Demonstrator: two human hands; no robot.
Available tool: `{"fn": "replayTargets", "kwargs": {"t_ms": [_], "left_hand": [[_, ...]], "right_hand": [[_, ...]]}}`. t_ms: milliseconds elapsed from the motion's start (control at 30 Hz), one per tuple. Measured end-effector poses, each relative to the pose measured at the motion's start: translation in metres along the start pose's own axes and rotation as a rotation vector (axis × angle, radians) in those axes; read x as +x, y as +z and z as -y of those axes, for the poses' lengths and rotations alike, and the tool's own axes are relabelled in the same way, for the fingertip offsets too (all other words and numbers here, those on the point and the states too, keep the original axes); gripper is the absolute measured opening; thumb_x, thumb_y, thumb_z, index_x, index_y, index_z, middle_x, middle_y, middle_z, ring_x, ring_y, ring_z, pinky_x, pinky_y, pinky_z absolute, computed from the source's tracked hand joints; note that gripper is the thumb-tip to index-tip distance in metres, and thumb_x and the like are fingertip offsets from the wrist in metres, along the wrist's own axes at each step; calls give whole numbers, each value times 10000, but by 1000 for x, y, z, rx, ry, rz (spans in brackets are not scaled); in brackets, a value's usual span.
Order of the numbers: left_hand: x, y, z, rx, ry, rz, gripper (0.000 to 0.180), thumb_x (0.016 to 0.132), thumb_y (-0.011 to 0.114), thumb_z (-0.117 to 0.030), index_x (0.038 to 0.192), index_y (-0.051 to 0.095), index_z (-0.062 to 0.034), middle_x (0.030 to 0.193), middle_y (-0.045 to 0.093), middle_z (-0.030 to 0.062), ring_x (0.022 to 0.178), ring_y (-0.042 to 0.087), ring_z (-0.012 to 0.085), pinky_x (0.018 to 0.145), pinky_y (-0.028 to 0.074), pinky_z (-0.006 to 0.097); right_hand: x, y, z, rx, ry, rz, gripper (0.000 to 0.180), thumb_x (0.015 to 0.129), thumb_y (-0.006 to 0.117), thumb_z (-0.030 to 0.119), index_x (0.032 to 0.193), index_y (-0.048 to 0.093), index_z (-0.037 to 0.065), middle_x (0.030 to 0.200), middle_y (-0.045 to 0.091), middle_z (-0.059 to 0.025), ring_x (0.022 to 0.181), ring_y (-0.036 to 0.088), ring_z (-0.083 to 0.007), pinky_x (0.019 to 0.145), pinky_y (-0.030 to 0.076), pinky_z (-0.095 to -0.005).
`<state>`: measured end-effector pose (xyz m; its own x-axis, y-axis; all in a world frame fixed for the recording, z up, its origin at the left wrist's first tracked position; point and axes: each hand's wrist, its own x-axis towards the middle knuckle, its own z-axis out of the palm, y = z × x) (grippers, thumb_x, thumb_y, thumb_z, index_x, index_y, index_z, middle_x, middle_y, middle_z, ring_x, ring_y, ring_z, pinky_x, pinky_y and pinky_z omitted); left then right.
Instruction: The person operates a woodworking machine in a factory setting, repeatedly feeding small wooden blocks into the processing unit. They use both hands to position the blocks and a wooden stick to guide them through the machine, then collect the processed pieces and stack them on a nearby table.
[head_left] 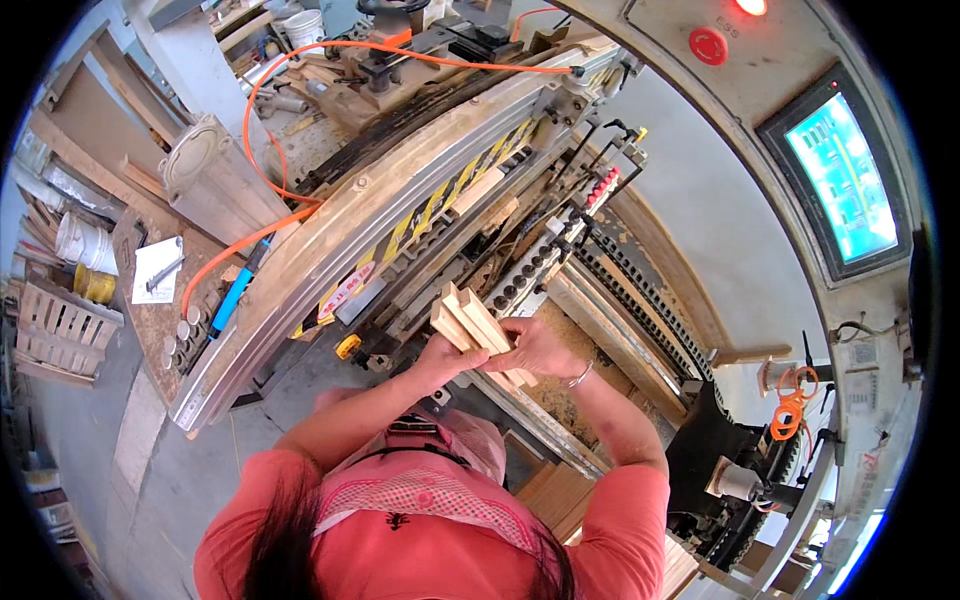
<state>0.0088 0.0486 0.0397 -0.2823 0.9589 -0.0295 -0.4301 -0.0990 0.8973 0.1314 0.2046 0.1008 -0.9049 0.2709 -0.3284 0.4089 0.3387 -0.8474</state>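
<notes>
A coral-pink fabric shirt (400, 560) is nearest; the left hand (448, 360) and right hand (538, 347) curl fingers around pale rectangular wooden strips (486, 321) before the grey metal machine (524, 268), seemingly keeping them bundled.

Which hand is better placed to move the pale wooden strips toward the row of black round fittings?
Probably the right hand: it holds the pale, square-edged wooden strips on the side nearer the row of black round fittings. The left hand holds them too, but farther away.
</notes>
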Motion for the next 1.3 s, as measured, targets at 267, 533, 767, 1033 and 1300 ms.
{"fn": "replayTargets", "kwargs": {"t_ms": [267,533,767,1033,1300], "left_hand": [[-41,-31,2,213,-11,-273,317,830,609,-52,1124,505,2,1076,600,115,986,571,149,807,479,280],[-77,-40,24,468,18,-415,131,789,556,-63,868,471,-3,1059,606,161,817,569,164,731,464,310],[-74,-39,28,580,12,-438,136,773,565,-65,843,468,-1,1048,611,150,769,583,178,691,474,319],[-72,-38,18,533,-3,-395,132,780,560,-80,846,476,-2,1063,603,158,787,589,173,697,472,311],[-73,-43,26,542,25,-387,141,767,557,-82,855,484,1,1075,600,180,843,585,205,727,467,321]], "right_hand": [[65,-111,-19,-745,121,-453,447,568,821,370,833,651,52,802,641,-112,734,641,-239,668,534,-359],[179,-169,-68,-980,263,-492,388,572,744,318,836,660,46,849,655,-158,821,640,-312,717,525,-405],[198,-160,-58,-953,340,-452,462,574,776,375,877,679,39,903,660,-151,852,639,-305,758,530,-389],[175,-165,-56,-865,218,-417,515,646,704,471,882,656,16,914,650,-173,874,626,-312,772,504,-392],[175,-154,-54,-934,228,-504,495,721,650,498,853,660,21,847,660,-167,832,639,-313,729,511,-400]]}}
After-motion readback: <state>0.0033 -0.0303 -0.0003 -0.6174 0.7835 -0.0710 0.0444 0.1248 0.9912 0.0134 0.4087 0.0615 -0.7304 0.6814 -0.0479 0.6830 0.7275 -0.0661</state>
